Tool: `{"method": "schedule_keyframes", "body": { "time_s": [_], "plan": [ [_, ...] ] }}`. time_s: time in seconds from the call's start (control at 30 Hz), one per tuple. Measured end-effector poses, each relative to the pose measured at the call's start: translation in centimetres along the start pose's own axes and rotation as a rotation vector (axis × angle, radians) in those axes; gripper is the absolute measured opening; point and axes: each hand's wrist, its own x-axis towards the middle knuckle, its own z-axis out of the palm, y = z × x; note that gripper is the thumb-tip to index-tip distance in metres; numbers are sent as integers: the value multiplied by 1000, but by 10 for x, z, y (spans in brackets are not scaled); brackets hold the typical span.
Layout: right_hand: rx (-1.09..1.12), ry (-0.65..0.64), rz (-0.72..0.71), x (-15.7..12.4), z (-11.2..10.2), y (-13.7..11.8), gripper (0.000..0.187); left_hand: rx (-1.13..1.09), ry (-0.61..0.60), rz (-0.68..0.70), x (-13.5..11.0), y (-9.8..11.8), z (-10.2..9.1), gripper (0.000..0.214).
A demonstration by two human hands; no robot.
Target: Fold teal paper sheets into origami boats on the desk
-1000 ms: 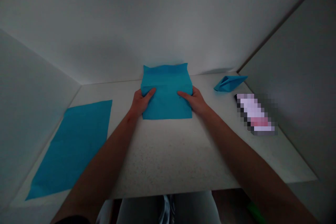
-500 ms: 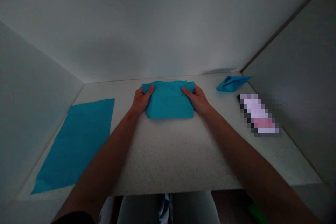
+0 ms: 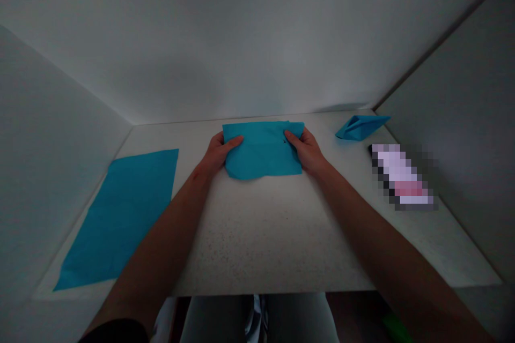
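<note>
Folded turquoise napkin (image 3: 262, 150) lies flat near the middle of the far part of the speckled white tabletop (image 3: 273, 241), a soft, layered rectangle with a slightly bowed near edge and a small dark mark near its right corner. Both hands are on it and neither is spread wide. The left hand (image 3: 219, 154) pinches the napkin's left side, its thumb (image 3: 235, 140) lying across the top and its fingers tucked out of sight at the edge. The right hand (image 3: 306, 151) does the same at the right side, its thumb (image 3: 290, 136) pressed on the top layer near the far corner.

Left of the hands, a flat, unfolded turquoise napkin (image 3: 118, 220) lies at an angle along the tabletop's left side, well apart from them. Beyond the right hand, a turquoise napkin folded into a pointed, boat-like shape (image 3: 360, 127) sits near the far right corner. Nearer the right wall is a white-and-pink object (image 3: 402, 176), too pixelated to identify. White walls enclose the tabletop on three sides.
</note>
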Motion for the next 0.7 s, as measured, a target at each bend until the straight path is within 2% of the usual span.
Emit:
{"method": "schedule_keyframes", "body": {
  "time_s": [0.4,0.53,0.7],
  "plan": [
    [-31,-22,-36,1,-2,2,55,-61,-23,-80,-1,0,-1,73],
    [-42,-23,-56,1,-1,1,55,-71,-84,-143,-7,3,1,78],
    [-23,-13,-39,0,0,-1,56,-75,-148,-130,-8,3,0,70]
  ]
}}
